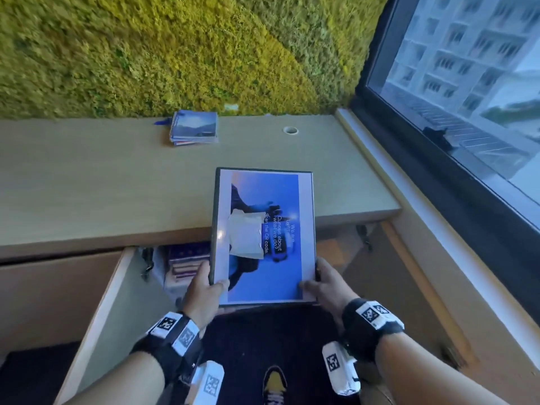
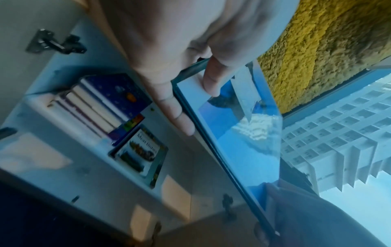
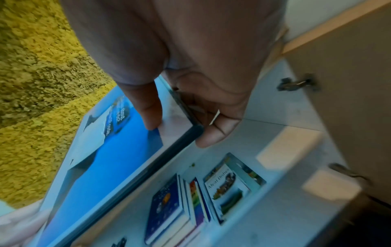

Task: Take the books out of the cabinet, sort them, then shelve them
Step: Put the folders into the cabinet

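A large flat book with a blue cover (image 1: 264,235) is held over the front edge of the counter (image 1: 117,185). My left hand (image 1: 204,287) grips its near left corner, thumb on the cover, and my right hand (image 1: 324,283) grips the near right corner the same way. The left wrist view shows the blue cover (image 2: 243,142) under my thumb. In the right wrist view my thumb and fingers pinch the book's dark edge (image 3: 184,138). Inside the open cabinet lies a stack of books (image 2: 105,107) beside a "Meat Dishes" book (image 2: 139,153). A small stack of books (image 1: 194,128) lies at the counter's back.
The cabinet doors stand open on both sides: left door (image 1: 96,311), right door (image 3: 349,83). A moss wall (image 1: 175,54) backs the counter. A window (image 1: 467,83) runs along the right. A cable hole (image 1: 290,130) is in the counter. My shoe (image 1: 274,381) is on dark carpet.
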